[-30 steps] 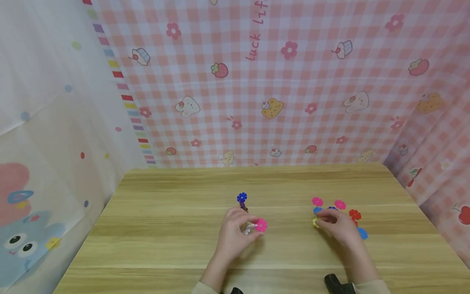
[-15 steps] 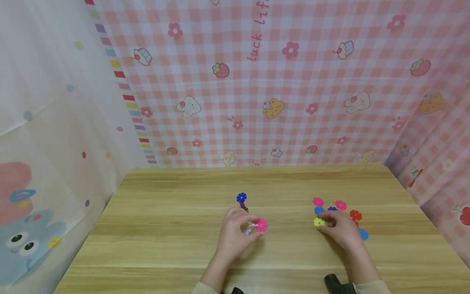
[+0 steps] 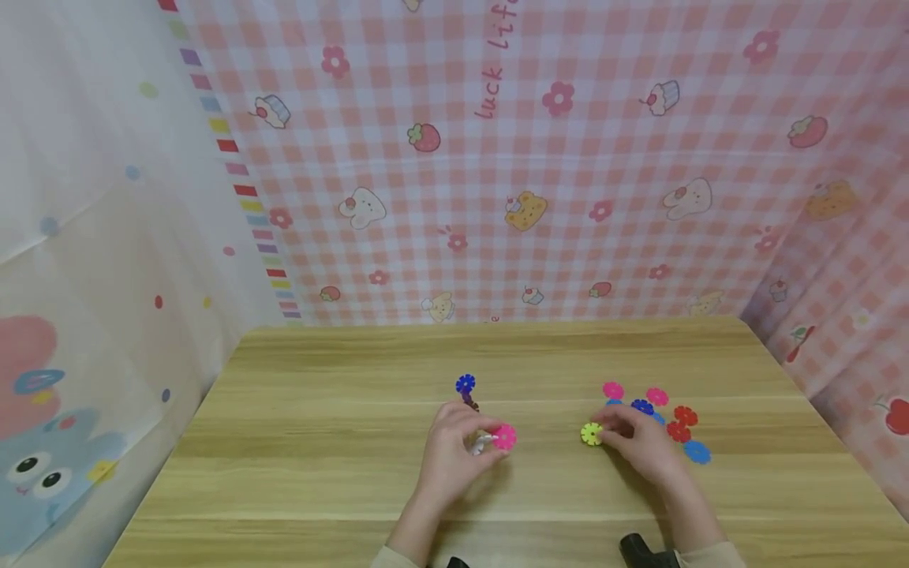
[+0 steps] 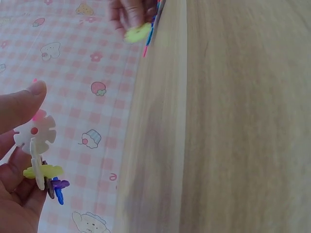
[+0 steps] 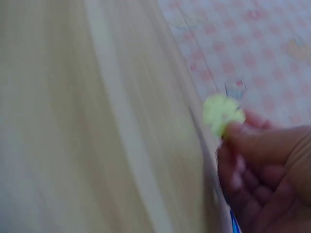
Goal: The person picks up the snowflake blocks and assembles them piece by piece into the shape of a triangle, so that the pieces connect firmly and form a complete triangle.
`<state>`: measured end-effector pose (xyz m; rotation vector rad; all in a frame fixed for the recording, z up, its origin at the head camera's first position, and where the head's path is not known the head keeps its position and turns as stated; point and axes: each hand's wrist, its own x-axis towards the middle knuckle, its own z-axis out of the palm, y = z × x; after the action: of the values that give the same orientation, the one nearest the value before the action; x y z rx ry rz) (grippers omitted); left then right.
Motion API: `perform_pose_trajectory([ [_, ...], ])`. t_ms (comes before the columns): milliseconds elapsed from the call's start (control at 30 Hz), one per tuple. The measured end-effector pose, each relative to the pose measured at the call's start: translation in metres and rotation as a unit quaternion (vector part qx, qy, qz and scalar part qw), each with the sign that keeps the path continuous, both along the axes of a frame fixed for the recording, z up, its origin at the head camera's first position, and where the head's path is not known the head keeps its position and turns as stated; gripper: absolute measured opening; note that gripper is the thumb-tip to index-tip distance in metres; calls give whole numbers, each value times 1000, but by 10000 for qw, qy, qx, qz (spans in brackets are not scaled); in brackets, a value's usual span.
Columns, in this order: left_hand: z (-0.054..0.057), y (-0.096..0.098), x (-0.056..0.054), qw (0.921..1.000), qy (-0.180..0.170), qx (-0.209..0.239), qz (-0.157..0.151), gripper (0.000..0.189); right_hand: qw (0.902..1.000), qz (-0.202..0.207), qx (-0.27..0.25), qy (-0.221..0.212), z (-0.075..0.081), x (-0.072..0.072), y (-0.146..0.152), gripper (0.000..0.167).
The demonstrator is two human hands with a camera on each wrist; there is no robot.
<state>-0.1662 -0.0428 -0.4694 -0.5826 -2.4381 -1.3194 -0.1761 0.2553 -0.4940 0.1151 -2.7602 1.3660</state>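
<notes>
My left hand (image 3: 454,446) holds a chain of interlocking snowflake discs between thumb and fingers. A pink disc (image 3: 505,437) forms its right end, and a dark blue disc (image 3: 465,383) sticks out beyond the fingers at the far end. In the left wrist view a white disc (image 4: 36,132), a yellow disc (image 4: 43,171) and a purple disc (image 4: 60,184) show in the same chain. My right hand (image 3: 642,442) pinches a single yellow-green disc (image 3: 591,434) at its edge, apart from the chain; the right wrist view shows this disc (image 5: 222,114) between thumb and fingertips.
Loose discs lie on the wooden table (image 3: 319,457) behind and right of my right hand: pink (image 3: 656,397), dark blue (image 3: 642,407), red (image 3: 678,431) and light blue (image 3: 697,452). A checked cloth (image 3: 440,173) hangs along the back edge.
My right hand has lifted the yellow-green disc from beside the loose pieces and moved it left, toward the chain. My left hand stays nearly still with the chain.
</notes>
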Motion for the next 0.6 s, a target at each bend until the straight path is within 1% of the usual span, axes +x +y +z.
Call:
perform_pose_trajectory([
  [67,-1,-1,0,10000,-1,-4,1,34,9992,120,-374,-24,5,1,-13,15],
  [167,-1,-1,0,10000,-13,-15,7,34,9943,370,-996,10,13,3,-35,14],
  [233,-1,-2,0,10000,-8,-32,8,34,9887,575,-1382,27,17,6,-48,13],
  [333,-1,-2,0,10000,-14,-30,2,34,9805,732,-1821,66,20,9,-64,13],
  [467,-1,-2,0,10000,66,-29,-20,34,9699,714,-2319,205,19,12,-75,11],
  [600,-3,-2,-1,9997,222,-37,-59,33,9650,744,-2490,347,17,13,-81,11],
])
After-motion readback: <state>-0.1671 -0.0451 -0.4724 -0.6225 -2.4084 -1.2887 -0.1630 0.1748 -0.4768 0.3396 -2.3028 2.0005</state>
